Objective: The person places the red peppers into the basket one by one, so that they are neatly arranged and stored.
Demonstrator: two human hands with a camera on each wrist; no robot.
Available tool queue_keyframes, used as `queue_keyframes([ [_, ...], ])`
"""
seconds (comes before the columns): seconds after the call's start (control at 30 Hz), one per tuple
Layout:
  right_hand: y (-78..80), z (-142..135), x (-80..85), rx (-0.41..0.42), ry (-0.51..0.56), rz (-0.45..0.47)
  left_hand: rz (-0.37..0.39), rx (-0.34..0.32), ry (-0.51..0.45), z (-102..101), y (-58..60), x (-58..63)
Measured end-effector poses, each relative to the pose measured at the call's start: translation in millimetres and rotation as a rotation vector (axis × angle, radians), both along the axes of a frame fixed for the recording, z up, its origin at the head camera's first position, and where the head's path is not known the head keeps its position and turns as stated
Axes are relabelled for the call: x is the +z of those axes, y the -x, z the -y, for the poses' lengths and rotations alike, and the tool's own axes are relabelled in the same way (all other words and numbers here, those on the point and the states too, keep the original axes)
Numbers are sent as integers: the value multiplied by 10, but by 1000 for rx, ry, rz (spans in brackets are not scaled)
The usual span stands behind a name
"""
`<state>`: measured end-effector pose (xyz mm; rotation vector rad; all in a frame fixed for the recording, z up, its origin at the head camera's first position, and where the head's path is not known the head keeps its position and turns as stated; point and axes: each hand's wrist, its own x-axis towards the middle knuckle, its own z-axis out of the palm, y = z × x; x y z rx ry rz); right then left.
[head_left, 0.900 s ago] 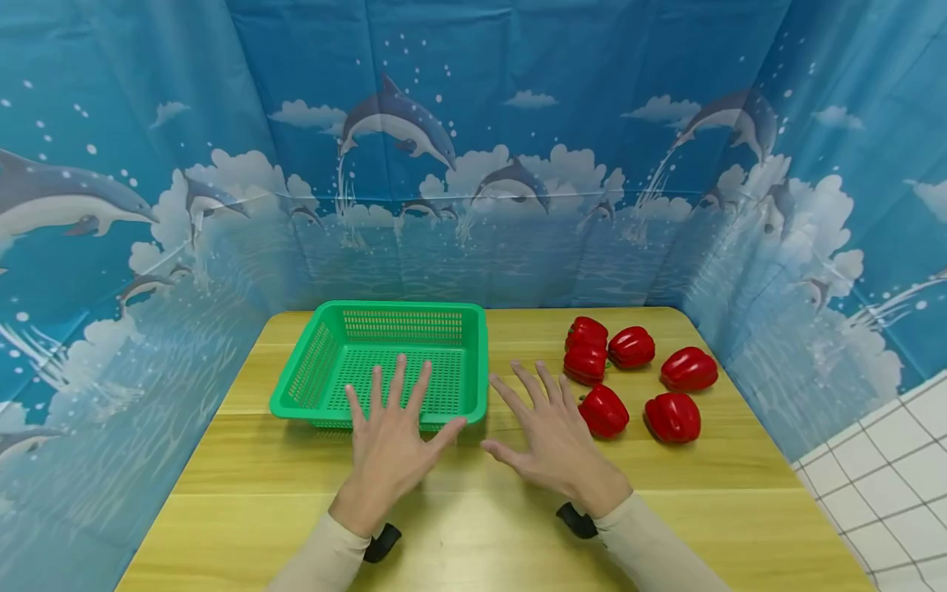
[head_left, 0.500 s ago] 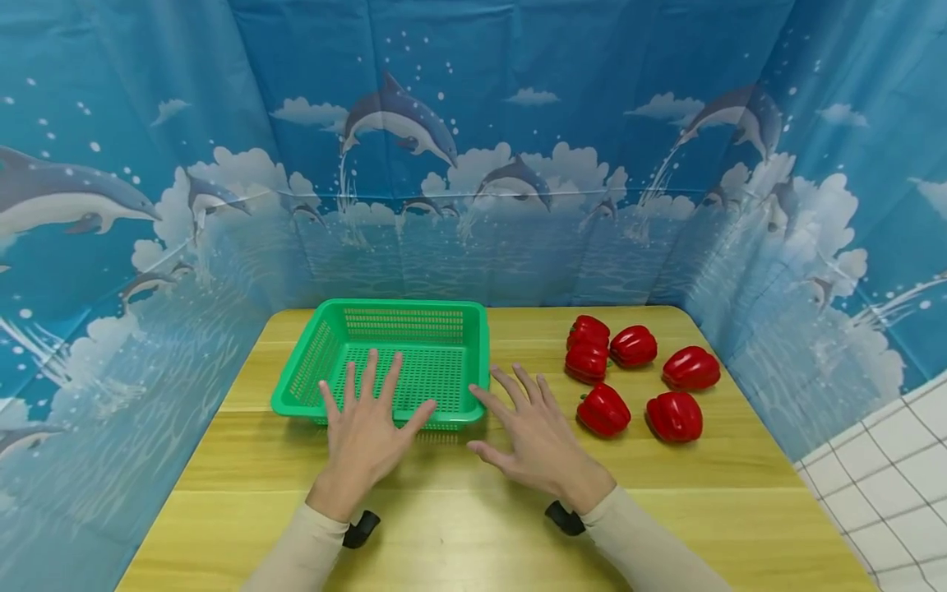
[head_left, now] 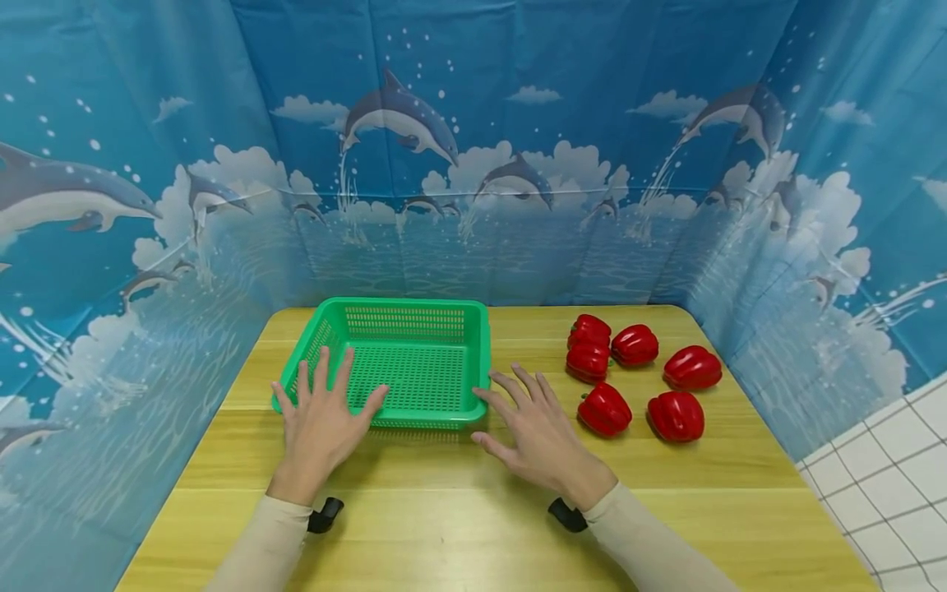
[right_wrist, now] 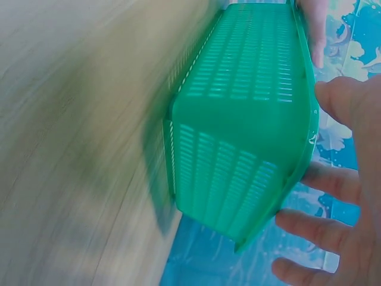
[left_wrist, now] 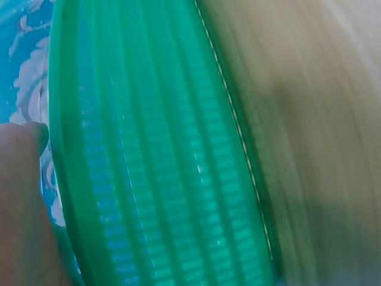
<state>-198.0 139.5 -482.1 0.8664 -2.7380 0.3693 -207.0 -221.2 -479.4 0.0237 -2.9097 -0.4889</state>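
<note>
A green plastic basket (head_left: 411, 302) with slotted walls stands on the wooden table. My left hand (head_left: 318, 432) has its fingers spread over the basket's front left corner, the thumb close to the front rim. Beside the front right corner is my right hand (head_left: 546, 440), fingers apart and slightly bent. In the right wrist view its fingertips (right_wrist: 294, 217) lie at the rim; whether they touch it I cannot tell. In the left wrist view, the basket wall (left_wrist: 161, 149) fills the middle and part of a finger (left_wrist: 24, 202) shows at the left edge.
Several red bell peppers lie to the right, among them a front one (head_left: 604, 409) near my right hand and one (head_left: 692, 367) close to the table's right side. A blue dolphin-print curtain (head_left: 473, 238) surrounds the wooden table (head_left: 444, 526) behind and at the sides.
My left hand has moved left, from the front middle of the basket to its front left corner. The right hand first shifted left toward the basket, then stayed nearly in place.
</note>
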Motion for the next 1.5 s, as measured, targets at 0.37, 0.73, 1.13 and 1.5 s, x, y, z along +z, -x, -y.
queue_keyframes([
  [0.37, 33, -44, 50, -16, -1, -18, 31, 11, -41, 311, 124, 29],
  [0.73, 17, -197, 48, -34, 10, -42, 99, -11, -69, 378, 196, 82],
  [1.13, 29, -430, 81, -30, 45, -68, 104, -25, -113, 194, 142, 71],
  [1.5, 21, -681, 77, -39, 69, -32, 124, -70, -180, 16, 74, 15],
])
